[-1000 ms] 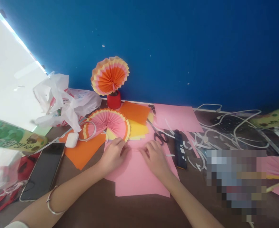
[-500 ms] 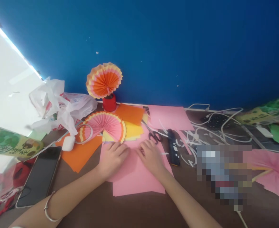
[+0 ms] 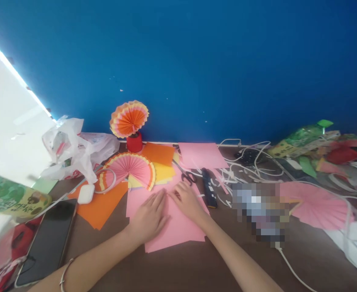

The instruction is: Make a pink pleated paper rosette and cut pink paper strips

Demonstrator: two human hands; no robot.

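Note:
My left hand (image 3: 148, 217) lies flat on sheets of pink paper (image 3: 178, 231), its fingers stretched toward the far side. Beside it, the fingers of my right hand (image 3: 187, 202) are bent and pressed together at the paper; the exact spot they pinch is partly hidden. Just beyond my hands sits a pleated pink fan (image 3: 131, 165) with an orange and yellow rim, partly over yellow paper (image 3: 164, 172). Scissors (image 3: 188, 177) rest past my right fingertips. To their right is a dark, narrow tool (image 3: 209, 188), perhaps a cutter.
A round pleated fan (image 3: 131, 121) stands in a red holder (image 3: 134, 142) by the blue wall. Orange paper (image 3: 104, 209), an earphone case (image 3: 86, 194) and a phone (image 3: 49, 239) lie left. Cables (image 3: 257, 162), another pink fan (image 3: 321, 207) and a blurred-out object are right.
My left hand has flattened and slid nearer me over the pink paper. My right hand stays bent at the sheet. The view has shifted, showing more of the table's right side.

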